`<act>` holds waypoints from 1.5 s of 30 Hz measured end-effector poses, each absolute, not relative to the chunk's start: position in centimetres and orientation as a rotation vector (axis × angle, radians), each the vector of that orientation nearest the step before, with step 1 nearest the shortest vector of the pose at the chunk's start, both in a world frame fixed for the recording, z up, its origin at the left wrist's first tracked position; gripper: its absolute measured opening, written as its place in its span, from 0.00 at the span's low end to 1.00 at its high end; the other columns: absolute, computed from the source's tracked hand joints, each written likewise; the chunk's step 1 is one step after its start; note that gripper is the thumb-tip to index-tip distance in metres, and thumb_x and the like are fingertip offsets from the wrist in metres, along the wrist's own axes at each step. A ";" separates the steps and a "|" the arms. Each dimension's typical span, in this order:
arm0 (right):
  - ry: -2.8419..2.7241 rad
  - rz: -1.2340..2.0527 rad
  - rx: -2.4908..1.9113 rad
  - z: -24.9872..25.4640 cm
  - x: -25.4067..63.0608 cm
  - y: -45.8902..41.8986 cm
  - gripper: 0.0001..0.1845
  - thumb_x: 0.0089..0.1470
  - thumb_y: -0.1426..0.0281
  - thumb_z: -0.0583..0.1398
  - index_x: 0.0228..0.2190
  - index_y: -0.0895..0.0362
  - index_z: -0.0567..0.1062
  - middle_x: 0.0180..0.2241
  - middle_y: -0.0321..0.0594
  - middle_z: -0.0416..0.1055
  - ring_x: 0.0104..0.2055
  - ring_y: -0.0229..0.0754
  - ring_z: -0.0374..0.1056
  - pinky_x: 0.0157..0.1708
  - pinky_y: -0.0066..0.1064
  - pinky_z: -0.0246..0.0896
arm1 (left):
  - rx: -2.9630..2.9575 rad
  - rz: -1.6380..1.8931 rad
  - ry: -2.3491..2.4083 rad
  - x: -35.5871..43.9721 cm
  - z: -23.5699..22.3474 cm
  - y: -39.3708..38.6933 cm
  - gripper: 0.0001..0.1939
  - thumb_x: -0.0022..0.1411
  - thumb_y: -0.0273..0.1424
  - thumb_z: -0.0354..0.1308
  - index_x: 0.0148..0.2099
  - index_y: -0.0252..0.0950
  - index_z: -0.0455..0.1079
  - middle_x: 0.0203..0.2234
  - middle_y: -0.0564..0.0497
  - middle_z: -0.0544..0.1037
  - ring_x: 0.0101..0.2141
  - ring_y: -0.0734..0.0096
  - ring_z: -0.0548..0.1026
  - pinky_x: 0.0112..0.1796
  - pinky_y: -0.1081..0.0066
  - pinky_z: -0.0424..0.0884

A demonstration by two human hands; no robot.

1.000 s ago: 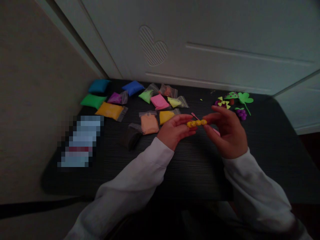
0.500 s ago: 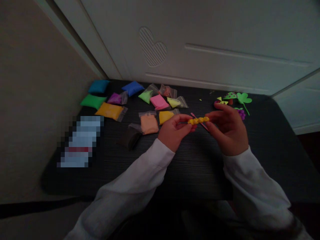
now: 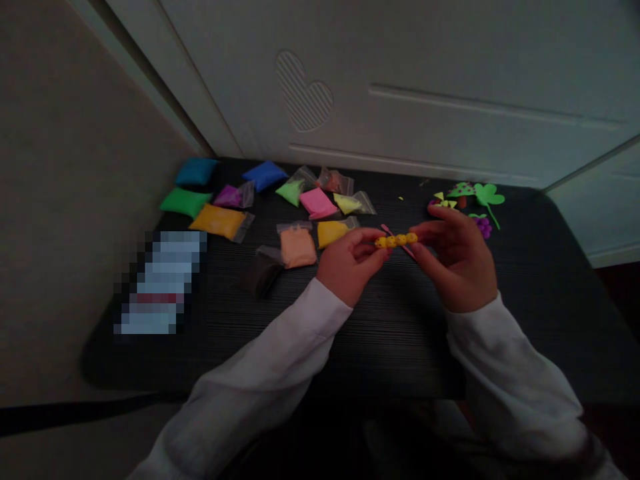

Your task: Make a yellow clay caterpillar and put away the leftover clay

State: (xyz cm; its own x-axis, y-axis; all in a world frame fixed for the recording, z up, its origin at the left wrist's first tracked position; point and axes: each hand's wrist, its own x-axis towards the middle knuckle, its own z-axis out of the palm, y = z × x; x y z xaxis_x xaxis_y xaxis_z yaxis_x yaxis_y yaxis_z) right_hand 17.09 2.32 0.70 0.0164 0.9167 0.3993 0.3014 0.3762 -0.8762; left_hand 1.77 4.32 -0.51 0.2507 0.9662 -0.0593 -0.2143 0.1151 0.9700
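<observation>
Yellow clay beads (image 3: 397, 241) sat along thin pink stick (image 3: 385, 229), held above table (image 3: 395, 333) between left hand (image 3: 350, 261) and right hand (image 3: 457, 267); both hands pinched narrow on it. Too hard pinch could dent soft clay; tilting could let beads slide off stick or fall.

The room is dim, the light soft and flat. The dark counter (image 3: 400, 333) sinks into deep shadow along its near edge, and the pale door (image 3: 450, 87) reads greyish. Straight lines lean and bow toward the edges, and a blocky pixelated patch (image 3: 160, 283) obscures the left side.
</observation>
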 end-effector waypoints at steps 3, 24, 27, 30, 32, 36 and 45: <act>-1.513 0.699 -1.130 0.6 17.1 2.3 0.27 0.46 0.74 0.61 0.47 0.47 0.63 0.37 0.36 0.69 0.38 0.39 0.68 0.41 0.36 0.68 | 1.102 1.059 0.896 1.7 -0.6 4.3 0.12 0.49 0.27 0.60 0.38 0.34 0.68 0.33 0.50 0.76 0.34 0.72 0.75 0.41 0.69 0.70; -1.481 0.903 -1.085 0.2 16.8 2.5 0.31 0.44 0.72 0.63 0.50 0.46 0.59 0.37 0.35 0.69 0.40 0.39 0.68 0.44 0.36 0.67 | 0.958 1.047 0.751 1.9 -0.5 4.2 0.11 0.48 0.25 0.61 0.37 0.34 0.69 0.31 0.52 0.77 0.32 0.75 0.75 0.39 0.71 0.71; -1.494 0.871 -1.082 0.2 16.8 2.5 0.32 0.44 0.73 0.63 0.50 0.46 0.59 0.36 0.35 0.69 0.40 0.39 0.68 0.44 0.36 0.67 | 1.006 1.049 0.757 2.0 -0.6 4.2 0.11 0.49 0.25 0.61 0.38 0.34 0.69 0.32 0.52 0.77 0.32 0.75 0.75 0.39 0.71 0.71; -1.536 0.795 -1.110 0.2 16.8 2.4 0.32 0.44 0.74 0.62 0.50 0.46 0.59 0.37 0.36 0.69 0.40 0.39 0.68 0.45 0.38 0.66 | 1.042 1.052 0.776 2.0 -0.7 4.2 0.10 0.49 0.26 0.61 0.37 0.34 0.69 0.31 0.51 0.77 0.33 0.74 0.75 0.38 0.71 0.71; -1.566 0.755 -1.145 0.1 16.9 2.4 0.32 0.45 0.74 0.62 0.51 0.46 0.59 0.38 0.37 0.69 0.40 0.41 0.68 0.46 0.40 0.64 | 1.058 1.041 0.786 2.0 -0.7 4.2 0.10 0.49 0.26 0.61 0.37 0.34 0.69 0.32 0.51 0.77 0.34 0.72 0.75 0.39 0.71 0.71; -1.592 0.736 -1.173 0.0 16.9 2.3 0.33 0.45 0.72 0.62 0.51 0.46 0.58 0.38 0.37 0.69 0.41 0.42 0.68 0.46 0.41 0.63 | 1.065 1.031 0.781 1.9 -0.9 4.2 0.11 0.50 0.27 0.60 0.38 0.34 0.69 0.33 0.51 0.77 0.34 0.72 0.75 0.39 0.70 0.71; -1.600 0.731 -1.166 0.3 16.9 2.1 0.32 0.45 0.72 0.62 0.51 0.46 0.58 0.38 0.38 0.69 0.40 0.41 0.68 0.46 0.41 0.64 | 0.850 1.012 0.692 1.9 -0.4 4.2 0.10 0.47 0.26 0.62 0.35 0.34 0.71 0.32 0.53 0.77 0.32 0.75 0.74 0.39 0.71 0.71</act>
